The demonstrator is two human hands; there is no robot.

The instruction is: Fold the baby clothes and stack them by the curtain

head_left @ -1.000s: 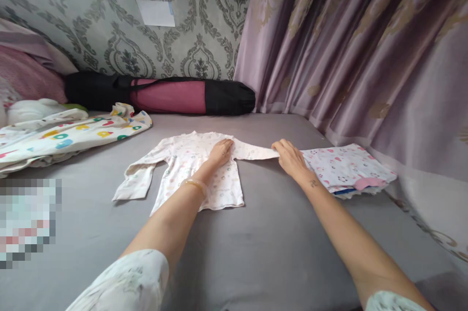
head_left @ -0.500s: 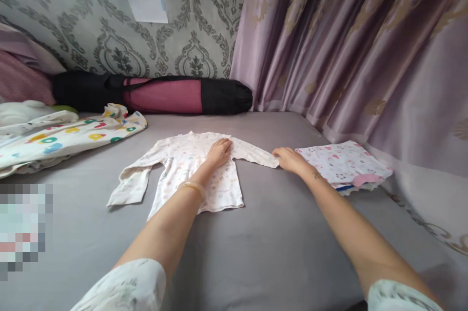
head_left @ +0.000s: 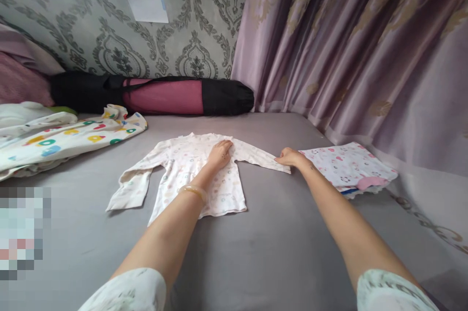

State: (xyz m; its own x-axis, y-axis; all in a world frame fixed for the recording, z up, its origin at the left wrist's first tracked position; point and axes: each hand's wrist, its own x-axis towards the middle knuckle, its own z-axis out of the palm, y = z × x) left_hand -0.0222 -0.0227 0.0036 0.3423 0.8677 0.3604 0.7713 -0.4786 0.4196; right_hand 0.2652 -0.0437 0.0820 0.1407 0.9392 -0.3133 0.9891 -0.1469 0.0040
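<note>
A small white long-sleeved shirt (head_left: 183, 165) with a faint pastel print lies spread on the grey bed sheet (head_left: 270, 242). My left hand (head_left: 220, 153) rests flat on it near the right-hand shoulder, fingers stretched out and holding nothing. Near the cuff of the sleeve on the right, my right hand (head_left: 290, 157) pinches the fabric between thumb and fingers. That sleeve lies straight out, its cuff end showing below my fingers. The opposite sleeve (head_left: 133, 189) bends downward at its middle.
A folded stack of clothes (head_left: 347, 165) with a pink print lies right of my right hand. White fabric with colourful shapes (head_left: 73, 140) lies at left. Behind, a long black and maroon bag (head_left: 164, 96) runs along the wall. A purple curtain (head_left: 329, 48) hangs at right.
The sleeve under my right hand is extended further right, and its cuff now shows past my fingers. My left hand stays in place on the shirt.
</note>
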